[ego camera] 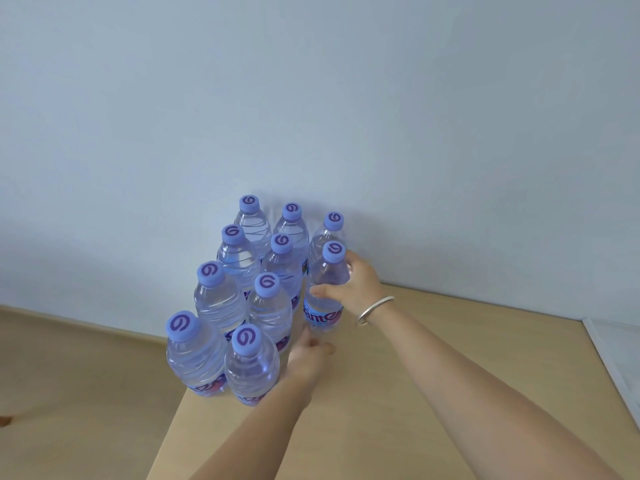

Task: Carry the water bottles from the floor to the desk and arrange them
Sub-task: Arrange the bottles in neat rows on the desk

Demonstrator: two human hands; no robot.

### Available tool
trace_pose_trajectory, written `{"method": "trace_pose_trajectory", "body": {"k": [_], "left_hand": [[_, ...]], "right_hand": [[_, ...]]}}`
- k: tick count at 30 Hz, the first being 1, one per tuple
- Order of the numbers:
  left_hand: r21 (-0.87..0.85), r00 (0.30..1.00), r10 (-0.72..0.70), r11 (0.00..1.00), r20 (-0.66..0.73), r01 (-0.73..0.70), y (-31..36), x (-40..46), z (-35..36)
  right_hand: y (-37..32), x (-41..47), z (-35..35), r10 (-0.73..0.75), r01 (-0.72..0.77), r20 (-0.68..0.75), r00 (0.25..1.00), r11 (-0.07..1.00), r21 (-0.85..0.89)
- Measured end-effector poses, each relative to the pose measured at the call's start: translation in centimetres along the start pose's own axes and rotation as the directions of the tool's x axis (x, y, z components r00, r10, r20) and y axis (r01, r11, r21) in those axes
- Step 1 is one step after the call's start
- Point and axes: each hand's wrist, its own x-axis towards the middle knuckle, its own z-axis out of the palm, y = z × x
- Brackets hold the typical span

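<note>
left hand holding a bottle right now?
No. The left hand rests open beside the clear plastic water bottles; only the right hand grips a bottle.

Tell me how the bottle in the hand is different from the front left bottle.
The held bottle is gripped by the right hand; the front left bottle is touched by no hand. The held bottle is in the right column near the wall; the front left one stands at the desk corner. Both are clear with purple caps.

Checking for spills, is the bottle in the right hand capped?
Capped: a purple cap sits on the bottle that the right hand grips.
</note>
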Motion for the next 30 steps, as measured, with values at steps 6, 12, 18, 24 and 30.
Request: {"method": "trace_pose_trajectory", "body": {"k": [6, 12, 18, 24, 30], "left_hand": [[-0.026, 0.999, -0.044, 0.999, 0.020, 0.044, 0.2, 1.3, 0.9], [-0.115, 0.998, -0.054, 0.992, 0.018, 0.055, -0.1, 2.1, 1.6], [-0.124, 0.999, -0.020, 0.992, 0.034, 0.024, -0.4, 2.0, 1.6], [-0.064, 1.000, -0.019, 0.998, 0.015, 0.020, -0.2, 1.8, 1.4], [0.025, 0.999, -0.042, 0.999, -0.022, 0.043, -0.2, 1.0, 1.8]], "right_hand": [[1.3, 0.8, 1.0, -0.021, 0.019, -0.068, 0.997, 0.999, -0.038], [2.1, 1.6, 1.5, -0.028, 0.025, -0.042, 0.999, 0.997, -0.068], [2.2, 1.5, 1.3, -0.025, 0.022, -0.029, 0.999, 0.995, -0.097], [2.2, 1.4, 1.4, -0.014, 0.012, -0.023, 1.000, 0.997, -0.080], [1.5, 0.8, 1.3, -0.082, 0.076, -0.055, 0.995, 0.991, -0.107]]}}
